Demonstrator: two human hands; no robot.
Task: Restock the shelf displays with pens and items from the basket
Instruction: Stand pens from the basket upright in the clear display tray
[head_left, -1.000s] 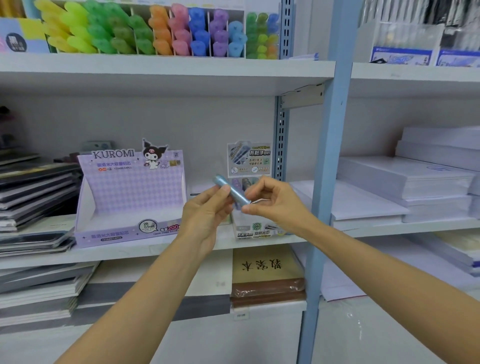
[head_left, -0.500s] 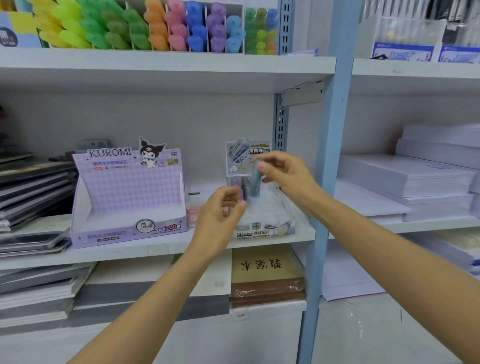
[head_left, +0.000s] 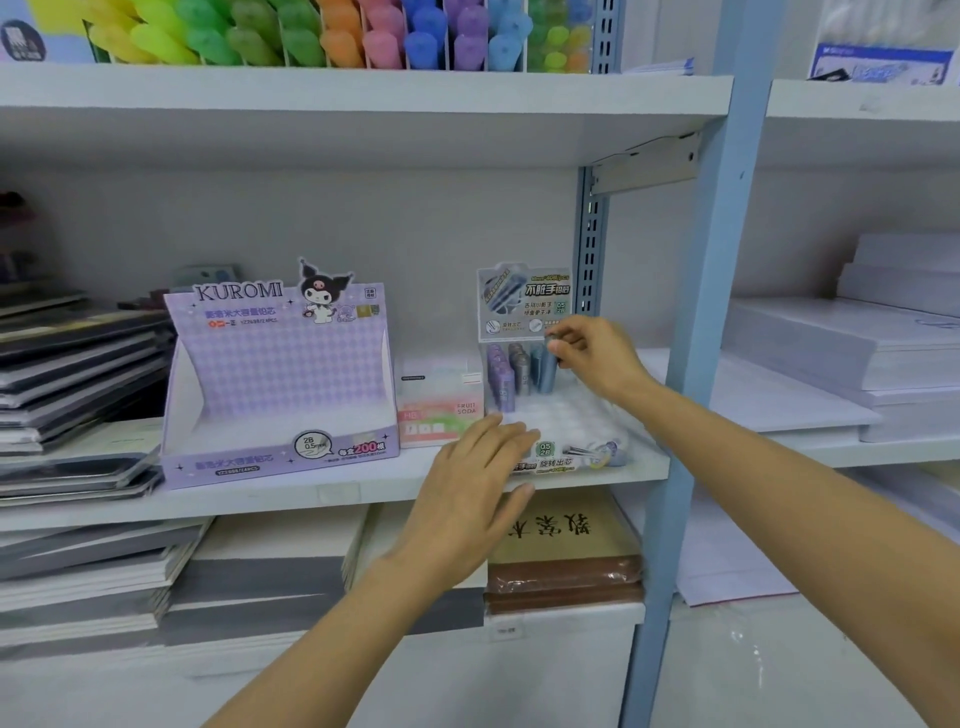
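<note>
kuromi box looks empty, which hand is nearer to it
Left. The left hand is just right of the Kuromi box; the right hand is farther right, pinching a blue tube.

My left arm runs up from the bottom middle of the view, bare, with the wrist straight. My left hand (head_left: 475, 480) is flat and palm down, fingers straight and close together, thumb out to the right. My right arm slants up and leftward from the lower right corner. My right hand (head_left: 595, 356) is curled, knuckles up, thumb and forefinger pinching the top of a slim blue-grey plastic tube (head_left: 548, 371).
</note>
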